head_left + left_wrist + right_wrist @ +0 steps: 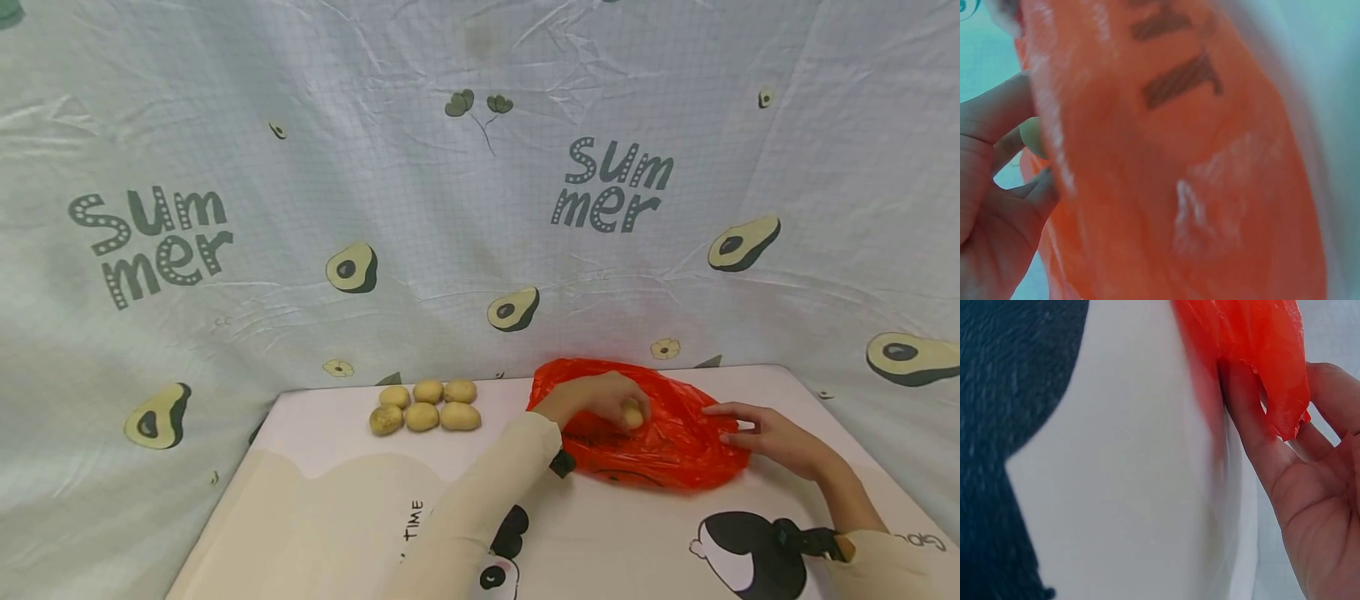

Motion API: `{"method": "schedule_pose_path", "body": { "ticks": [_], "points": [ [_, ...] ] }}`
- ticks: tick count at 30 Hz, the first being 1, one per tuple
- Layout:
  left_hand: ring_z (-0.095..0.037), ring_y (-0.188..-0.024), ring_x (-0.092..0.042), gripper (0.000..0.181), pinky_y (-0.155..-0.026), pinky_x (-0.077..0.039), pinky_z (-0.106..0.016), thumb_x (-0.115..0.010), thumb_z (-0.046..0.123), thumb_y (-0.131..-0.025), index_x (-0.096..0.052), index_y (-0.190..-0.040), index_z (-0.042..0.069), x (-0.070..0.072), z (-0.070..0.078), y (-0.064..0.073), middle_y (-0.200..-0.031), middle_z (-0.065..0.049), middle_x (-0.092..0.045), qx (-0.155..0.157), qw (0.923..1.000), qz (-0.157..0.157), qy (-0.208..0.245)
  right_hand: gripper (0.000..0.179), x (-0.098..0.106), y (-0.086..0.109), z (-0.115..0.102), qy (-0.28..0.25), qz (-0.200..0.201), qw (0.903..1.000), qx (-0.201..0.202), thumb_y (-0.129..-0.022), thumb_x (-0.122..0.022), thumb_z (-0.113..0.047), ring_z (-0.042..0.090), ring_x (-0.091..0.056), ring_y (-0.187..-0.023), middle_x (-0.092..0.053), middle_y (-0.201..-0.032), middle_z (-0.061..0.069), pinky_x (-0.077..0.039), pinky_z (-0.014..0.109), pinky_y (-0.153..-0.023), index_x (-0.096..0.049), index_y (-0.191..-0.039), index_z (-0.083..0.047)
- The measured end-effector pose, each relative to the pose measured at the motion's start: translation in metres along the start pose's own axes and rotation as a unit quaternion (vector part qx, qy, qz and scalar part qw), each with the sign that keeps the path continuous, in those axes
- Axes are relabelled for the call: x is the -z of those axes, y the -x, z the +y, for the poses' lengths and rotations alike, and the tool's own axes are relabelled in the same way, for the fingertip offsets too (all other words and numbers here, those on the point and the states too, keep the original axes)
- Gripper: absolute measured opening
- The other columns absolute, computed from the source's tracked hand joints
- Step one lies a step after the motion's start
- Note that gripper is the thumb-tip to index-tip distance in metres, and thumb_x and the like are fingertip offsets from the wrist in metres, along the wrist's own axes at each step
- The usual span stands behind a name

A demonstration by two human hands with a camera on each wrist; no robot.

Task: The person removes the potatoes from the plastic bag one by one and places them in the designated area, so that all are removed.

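A red plastic bag (675, 467) lies crumpled on the table, its mouth spread open. Inside that mouth, my left hand (611, 396) grips a potato (633, 414) between thumb and fingers. The left wrist view shows a bit of the potato (1034, 137) past the bag's edge, most of it hidden by the fingers and red plastic. At the bag's right side, my right hand (780, 440) pinches its edge; in the right wrist view the red plastic (1282, 381) passes between thumb and fingers.
Several potatoes (422, 417) sit in two short rows at the table's back left. A patterned cloth (420, 208) hangs right behind the table's far edge. The light tabletop (322, 517) carries printed cartoon figures.
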State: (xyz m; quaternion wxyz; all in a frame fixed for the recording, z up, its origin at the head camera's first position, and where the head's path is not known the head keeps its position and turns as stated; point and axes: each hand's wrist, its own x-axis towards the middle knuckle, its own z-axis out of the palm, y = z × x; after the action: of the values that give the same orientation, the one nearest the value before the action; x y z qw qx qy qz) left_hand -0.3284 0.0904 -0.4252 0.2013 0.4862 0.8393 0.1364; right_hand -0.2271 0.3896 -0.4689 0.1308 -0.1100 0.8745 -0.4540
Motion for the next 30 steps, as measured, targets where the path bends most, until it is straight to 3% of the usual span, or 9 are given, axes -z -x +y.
{"method": "schedule_pose_path", "body": {
  "ticks": [10, 17, 30],
  "points": [
    [-0.003, -0.114, -0.046, 0.029, -0.094, -0.039, -0.016, -0.073, 0.019, -0.095, -0.073, -0.123, 0.026, 0.006, -0.005, 0.012, -0.12, 0.015, -0.059, 0.001, 0.9998, 0.015, 0.013, 0.053, -0.004, 0.003, -0.002, 0.014, 0.014, 0.9998, 0.009, -0.097, -0.068, -0.021, 0.051, -0.05, -0.127, -0.044, -0.148, 0.033, -0.06, 0.04, -0.085, -0.053, -0.144, -0.003],
    [-0.004, -0.112, -0.047, 0.029, -0.09, -0.04, -0.014, -0.072, 0.019, -0.095, -0.073, -0.123, 0.027, 0.007, -0.008, 0.018, -0.119, 0.016, -0.06, -0.003, 0.9997, 0.025, -0.005, 0.054, -0.006, 0.005, -0.003, 0.016, 0.016, 0.9997, 0.014, -0.097, -0.068, -0.022, 0.05, -0.051, -0.126, -0.044, -0.148, 0.032, -0.06, 0.04, -0.085, -0.053, -0.144, -0.002],
    [-0.006, -0.109, -0.05, 0.029, -0.087, -0.042, -0.014, -0.073, 0.019, -0.094, -0.073, -0.123, 0.022, 0.015, 0.001, 0.037, -0.119, 0.012, -0.061, -0.032, 0.9988, 0.036, 0.007, 0.052, -0.006, 0.005, -0.003, -0.005, 0.014, 0.9999, 0.007, -0.097, -0.068, -0.02, 0.048, -0.053, -0.124, -0.045, -0.146, 0.034, -0.06, 0.039, -0.085, -0.053, -0.143, -0.001]
  ]
}}
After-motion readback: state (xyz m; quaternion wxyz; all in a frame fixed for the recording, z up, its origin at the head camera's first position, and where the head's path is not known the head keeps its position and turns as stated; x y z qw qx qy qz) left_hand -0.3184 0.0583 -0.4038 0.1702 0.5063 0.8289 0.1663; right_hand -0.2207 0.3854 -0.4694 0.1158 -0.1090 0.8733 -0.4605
